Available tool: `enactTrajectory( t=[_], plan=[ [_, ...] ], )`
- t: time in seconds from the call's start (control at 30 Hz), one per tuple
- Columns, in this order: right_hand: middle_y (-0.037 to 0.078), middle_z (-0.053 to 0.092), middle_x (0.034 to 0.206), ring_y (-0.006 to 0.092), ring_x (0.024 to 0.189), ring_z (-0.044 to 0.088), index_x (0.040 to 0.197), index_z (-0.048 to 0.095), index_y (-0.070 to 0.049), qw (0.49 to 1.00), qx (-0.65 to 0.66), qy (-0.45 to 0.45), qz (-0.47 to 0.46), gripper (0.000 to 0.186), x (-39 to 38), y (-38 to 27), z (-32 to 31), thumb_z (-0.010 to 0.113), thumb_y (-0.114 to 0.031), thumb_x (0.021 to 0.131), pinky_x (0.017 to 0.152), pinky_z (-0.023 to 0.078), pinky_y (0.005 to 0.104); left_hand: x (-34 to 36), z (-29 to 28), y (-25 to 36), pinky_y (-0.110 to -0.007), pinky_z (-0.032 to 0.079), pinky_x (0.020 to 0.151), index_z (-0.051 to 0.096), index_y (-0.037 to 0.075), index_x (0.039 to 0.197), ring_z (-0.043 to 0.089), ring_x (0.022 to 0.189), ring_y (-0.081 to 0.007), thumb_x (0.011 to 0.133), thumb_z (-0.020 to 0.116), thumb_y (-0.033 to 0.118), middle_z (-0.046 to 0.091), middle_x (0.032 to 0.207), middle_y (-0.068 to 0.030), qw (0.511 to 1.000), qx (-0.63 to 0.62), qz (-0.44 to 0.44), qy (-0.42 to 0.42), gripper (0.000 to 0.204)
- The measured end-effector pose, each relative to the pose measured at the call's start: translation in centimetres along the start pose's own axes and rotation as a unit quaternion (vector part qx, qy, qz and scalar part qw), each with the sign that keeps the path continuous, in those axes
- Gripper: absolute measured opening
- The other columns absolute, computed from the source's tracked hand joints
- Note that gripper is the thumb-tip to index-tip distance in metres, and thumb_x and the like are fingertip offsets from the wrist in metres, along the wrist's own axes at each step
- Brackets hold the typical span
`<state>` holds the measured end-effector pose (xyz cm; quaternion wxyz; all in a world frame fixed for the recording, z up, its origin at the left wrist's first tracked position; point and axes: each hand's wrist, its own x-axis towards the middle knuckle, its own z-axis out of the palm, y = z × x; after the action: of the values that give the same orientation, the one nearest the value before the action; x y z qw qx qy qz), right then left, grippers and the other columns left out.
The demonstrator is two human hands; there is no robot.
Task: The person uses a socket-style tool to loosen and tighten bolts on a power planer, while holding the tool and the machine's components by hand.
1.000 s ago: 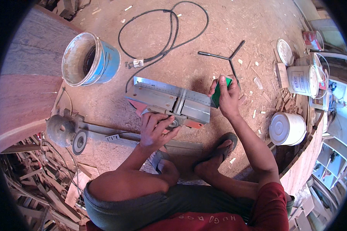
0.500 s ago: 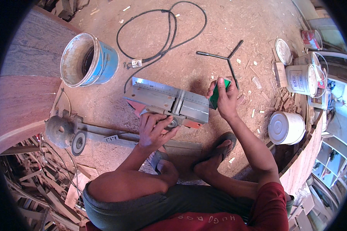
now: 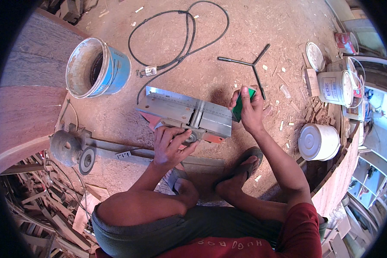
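Note:
A small jointer (image 3: 216, 124) with a long silver metal bed, a scale along its back and an orange-red body rests at the centre, tilted a little. The fingers of my left hand (image 3: 170, 146) are curled onto its front, at a round knob (image 3: 190, 138). My right hand (image 3: 254, 112) grips a flat green block (image 3: 238, 109) upright at the bed's right end, thumb across its face; whether the block touches the metal I cannot tell. My sandalled feet (image 3: 234, 176) are below the machine.
Around me lie a blue bucket (image 3: 118, 75), a looped black cable (image 3: 189, 26), a black three-armed wrench (image 3: 253, 65), a grinder on a long base (image 3: 66, 146), white pails (image 3: 318, 142) at the right, several wood scraps (image 3: 51, 206) at the lower left and wooden panels (image 3: 30, 107).
The whole scene, hands and machine with it, has shifted slightly leftward in the picture. Both hands keep the same holds, with little visible movement relative to the machine.

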<state>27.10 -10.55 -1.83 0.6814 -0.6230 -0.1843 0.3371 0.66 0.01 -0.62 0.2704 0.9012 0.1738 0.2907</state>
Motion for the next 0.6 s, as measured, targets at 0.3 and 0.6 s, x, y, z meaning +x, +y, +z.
enactTrajectory(
  t=[0.3,0.6],
  plan=[
    [0.009,0.065,0.076,0.0143,0.062,0.064,0.1,0.042,-0.006,1.0,-0.02,0.0,-0.002,0.026,-0.04,-0.28,0.03,0.051,-0.027,0.112,0.058,0.054,0.0295,0.11,0.01,-0.07,-0.039,0.049,0.08,0.073,0.01,0.11,0.058,0.096,-0.026,0.063,0.097,0.016,0.063,0.105,-0.0056,1.0,0.003,0.009,0.005,0.053],
    [0.009,0.065,0.077,0.0135,0.062,0.064,0.1,0.043,-0.006,1.0,-0.015,-0.002,0.0,0.027,0.0,0.09,-0.2,0.052,-0.028,0.112,0.058,0.054,0.0288,-0.11,0.09,0.03,-0.039,0.05,0.081,0.074,0.009,0.108,0.058,0.097,-0.0264,0.063,0.097,0.016,0.064,0.105,-0.0056,1.0,0.0,-0.005,-0.001,0.051]
  ],
)
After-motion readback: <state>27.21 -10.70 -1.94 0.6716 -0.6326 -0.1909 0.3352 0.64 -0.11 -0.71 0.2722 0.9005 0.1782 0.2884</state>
